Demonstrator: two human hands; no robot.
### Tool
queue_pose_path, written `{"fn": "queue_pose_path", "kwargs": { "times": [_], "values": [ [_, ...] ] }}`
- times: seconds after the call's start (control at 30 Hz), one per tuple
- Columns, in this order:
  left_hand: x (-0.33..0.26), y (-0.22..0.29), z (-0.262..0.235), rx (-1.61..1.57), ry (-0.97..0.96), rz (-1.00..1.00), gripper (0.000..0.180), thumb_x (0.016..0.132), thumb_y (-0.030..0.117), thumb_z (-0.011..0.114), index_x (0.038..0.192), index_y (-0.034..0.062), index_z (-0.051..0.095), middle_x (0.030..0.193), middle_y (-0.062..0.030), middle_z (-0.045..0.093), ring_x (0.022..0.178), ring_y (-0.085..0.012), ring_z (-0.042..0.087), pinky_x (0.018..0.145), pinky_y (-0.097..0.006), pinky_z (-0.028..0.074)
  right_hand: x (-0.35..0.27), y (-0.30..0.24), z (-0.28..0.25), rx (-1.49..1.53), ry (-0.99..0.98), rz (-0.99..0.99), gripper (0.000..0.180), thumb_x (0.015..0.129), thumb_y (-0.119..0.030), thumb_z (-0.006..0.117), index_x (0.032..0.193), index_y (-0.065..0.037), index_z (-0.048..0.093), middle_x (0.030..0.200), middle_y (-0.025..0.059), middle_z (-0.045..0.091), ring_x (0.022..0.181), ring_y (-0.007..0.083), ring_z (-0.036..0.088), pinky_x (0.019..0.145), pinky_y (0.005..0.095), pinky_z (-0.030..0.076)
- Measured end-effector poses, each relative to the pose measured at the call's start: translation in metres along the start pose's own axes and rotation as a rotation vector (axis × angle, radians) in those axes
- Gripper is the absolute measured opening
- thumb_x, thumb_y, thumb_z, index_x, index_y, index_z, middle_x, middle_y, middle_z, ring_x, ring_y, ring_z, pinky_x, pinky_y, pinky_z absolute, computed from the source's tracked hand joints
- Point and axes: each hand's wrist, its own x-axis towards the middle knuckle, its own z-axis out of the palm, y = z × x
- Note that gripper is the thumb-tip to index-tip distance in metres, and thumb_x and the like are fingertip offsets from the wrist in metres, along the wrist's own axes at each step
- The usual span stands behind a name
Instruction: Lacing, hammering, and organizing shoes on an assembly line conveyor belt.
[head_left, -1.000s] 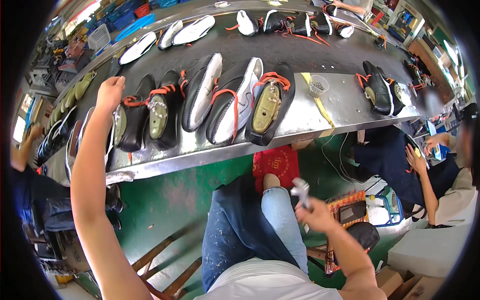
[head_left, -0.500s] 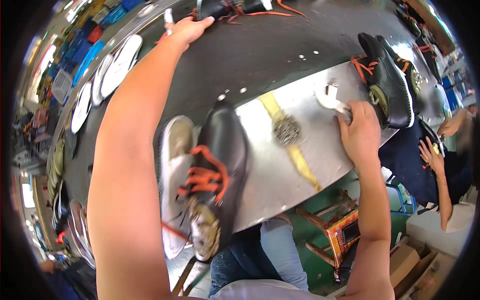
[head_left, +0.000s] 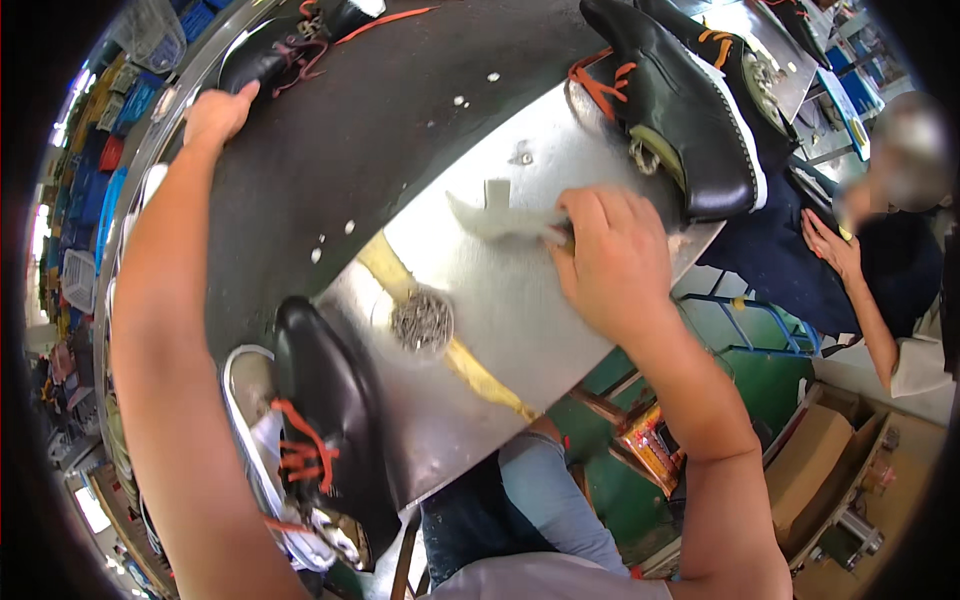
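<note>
My right hand (head_left: 610,262) gripped a pale rag (head_left: 490,215) mid-bench, its length trailing left from my fingers. My left hand (head_left: 215,112) rested open at the far edge, well apart

A shiny sheet-metal worktable (head_left: 560,330) adjoins a dark conveyor belt (head_left: 380,130). On the metal lie a yellow strip (head_left: 470,365), a small round heap of grey metal tacks (head_left: 421,322), a pale crumpled rag (head_left: 490,215), a black leather shoe with orange laces (head_left: 325,410) and a black shoe with a white-stitched sole (head_left: 680,110). Small white specks (head_left: 470,100) dot the belt, and a further dark shoe (head_left: 290,50) lies at its far edge.
</note>
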Motion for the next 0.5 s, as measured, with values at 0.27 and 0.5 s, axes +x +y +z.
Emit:
{"fn": "queue_pose_path", "kwargs": {
  "times": [0.27, 0.5],
  "values": [
    [-0.132, 0.034, -0.161, -0.398, -0.062, 0.217, 0.084, 0.076, 0.068, 0.064, 0.11, -0.0097, 0.066, 0.11, -0.0266, 0.066, 0.094, -0.0414, 0.068, 0.059, -0.052, 0.056, -0.001, -0.003, -0.032, 0.336, 0.085, 0.243, 0.026, 0.088, -0.024, 0.067, 0.099, -0.004, 0.056, 0.086, 0.013, 0.063, 0.077, 0.0318, 0.061, 0.069, 0.0437, 0.045],
    [-0.338, 0.153, -0.22, -0.129, 0.071, 0.412, 0.061, 0.081, 0.057, 0.059, 0.111, 0.0053, 0.071, 0.112, -0.0143, 0.07, 0.104, -0.0299, 0.068, 0.087, -0.041, 0.053, -0.032, -0.015, -0.086, 1.244, -0.026, 0.654, 0.053, 0.099, -0.043, 0.055, 0.126, 0.001, 0.052, 0.124, 0.0117, 0.06, 0.1, 0.0178, 0.061, 0.069, 0.0309, 0.048]
  ]
}}
